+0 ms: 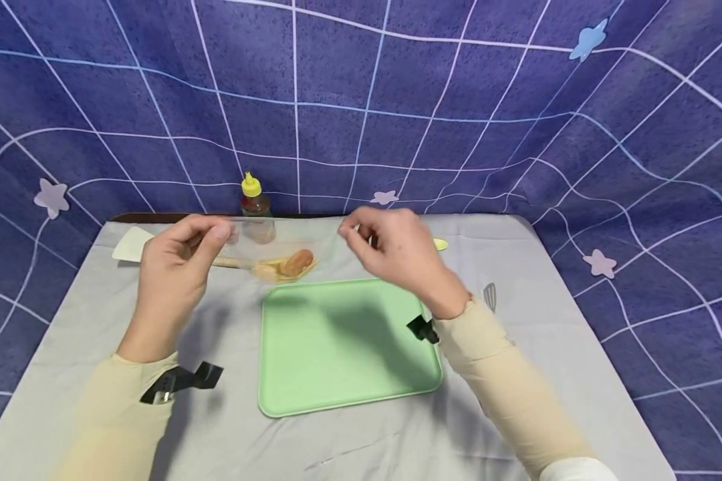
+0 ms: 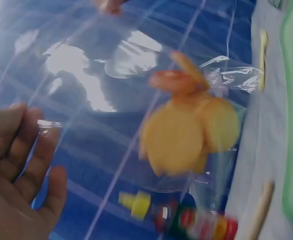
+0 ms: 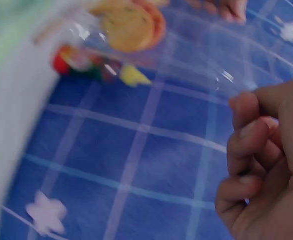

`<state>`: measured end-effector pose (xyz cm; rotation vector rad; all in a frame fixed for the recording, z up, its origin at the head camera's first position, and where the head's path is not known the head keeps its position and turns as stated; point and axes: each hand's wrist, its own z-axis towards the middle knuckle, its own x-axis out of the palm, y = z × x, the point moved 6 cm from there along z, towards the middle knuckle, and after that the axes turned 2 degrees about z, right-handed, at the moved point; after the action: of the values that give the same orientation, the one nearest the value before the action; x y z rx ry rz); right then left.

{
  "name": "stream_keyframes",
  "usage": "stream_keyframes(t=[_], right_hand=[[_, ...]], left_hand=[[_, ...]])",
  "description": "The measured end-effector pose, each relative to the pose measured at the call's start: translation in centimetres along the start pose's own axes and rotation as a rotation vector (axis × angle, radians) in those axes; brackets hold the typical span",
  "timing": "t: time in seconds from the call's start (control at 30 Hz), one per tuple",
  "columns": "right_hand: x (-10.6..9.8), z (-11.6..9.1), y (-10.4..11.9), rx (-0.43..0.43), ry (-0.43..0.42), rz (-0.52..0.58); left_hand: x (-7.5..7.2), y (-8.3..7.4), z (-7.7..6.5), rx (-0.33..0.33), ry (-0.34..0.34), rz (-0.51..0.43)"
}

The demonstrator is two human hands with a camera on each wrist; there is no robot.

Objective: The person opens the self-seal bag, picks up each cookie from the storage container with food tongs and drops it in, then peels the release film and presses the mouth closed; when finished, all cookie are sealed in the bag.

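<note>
A clear plastic bag (image 1: 249, 248) hangs above the back of the table, stretched between my two hands. My left hand (image 1: 177, 267) pinches one upper corner between thumb and finger. The opposite corner is between the thumb and forefinger of my right hand (image 1: 397, 244); its other fingers are curled in the right wrist view. Low in the bag lie food-like pieces: round yellow-orange slices (image 2: 174, 137) and a reddish-brown oblong piece (image 1: 299, 262). Motion blur hides their finer detail. Just in front of the bag is a green tray (image 1: 343, 347), flat on the table with nothing on it.
Behind the bag stands a sauce bottle (image 1: 251, 187) with a yellow nozzle cap. A white flat object (image 1: 131, 244) lies at back left, near a light wooden stick (image 1: 225, 262). A grey slotted spatula (image 1: 490, 296) and a yellow rounded end (image 1: 440, 244) show beyond my right arm.
</note>
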<state>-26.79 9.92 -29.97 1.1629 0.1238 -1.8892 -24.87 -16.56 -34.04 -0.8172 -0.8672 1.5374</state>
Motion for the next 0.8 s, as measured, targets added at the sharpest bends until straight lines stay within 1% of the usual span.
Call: stream_keyframes(t=[0.07, 0.1, 0.13, 0.2, 0.27, 0.33, 0.4, 0.43, 0.5, 0.6, 0.7, 0.73, 0.77, 0.8], right_hand=[[-1.3, 0.4, -0.7, 0.007, 0.016, -0.038], [-1.7, 0.5, -1.2, 0.021, 0.032, -0.054], [-2.1, 0.5, -1.8, 0.044, 0.046, -0.068], [-2.9, 0.4, -2.8, 0.076, 0.045, -0.059], [-3.7, 0.3, -3.5, 0.102, 0.013, -0.025], [-4.3, 0.1, -4.2, 0.117, -0.013, -0.008], [-4.7, 0.0, -4.9, 0.138, -0.014, -0.016], [-4.7, -0.1, -5.3, 0.148, 0.001, -0.023], [-4.9, -0.4, -6.0, 0.163, 0.033, -0.037], [-5.4, -0.9, -6.3, 0.156, 0.044, -0.003], [-6.0, -1.7, -6.1, 0.113, 0.060, 0.066], [-6.1, -2.0, -5.9, 0.090, 0.084, 0.117], [-6.1, -2.5, -5.7, 0.063, 0.125, 0.178], [-6.0, -2.9, -5.3, 0.038, 0.187, 0.236]], left_hand=[[1.5, -0.9, 0.6, 0.033, -0.004, -0.014], [2.3, -1.3, 0.9, 0.046, -0.003, -0.014], [3.0, -1.6, 1.2, 0.060, 0.007, -0.034], [4.3, -2.0, 1.5, 0.063, 0.028, -0.056], [5.5, -2.3, 1.8, 0.067, 0.045, -0.055], [6.5, -2.4, 2.1, 0.065, 0.071, 0.003], [7.3, -2.3, 2.3, 0.043, 0.073, 0.086], [7.6, -2.2, 2.4, 0.040, 0.078, 0.104], [8.1, -2.0, 2.5, 0.022, 0.080, 0.100], [8.5, -1.9, 2.7, 0.005, 0.078, 0.033], [9.1, -1.8, 2.8, -0.008, 0.129, -0.051], [9.3, -1.7, 2.8, -0.013, 0.153, -0.086], [9.5, -1.6, 2.8, -0.022, 0.175, -0.122], [9.7, -1.5, 2.8, -0.031, 0.199, -0.160]])
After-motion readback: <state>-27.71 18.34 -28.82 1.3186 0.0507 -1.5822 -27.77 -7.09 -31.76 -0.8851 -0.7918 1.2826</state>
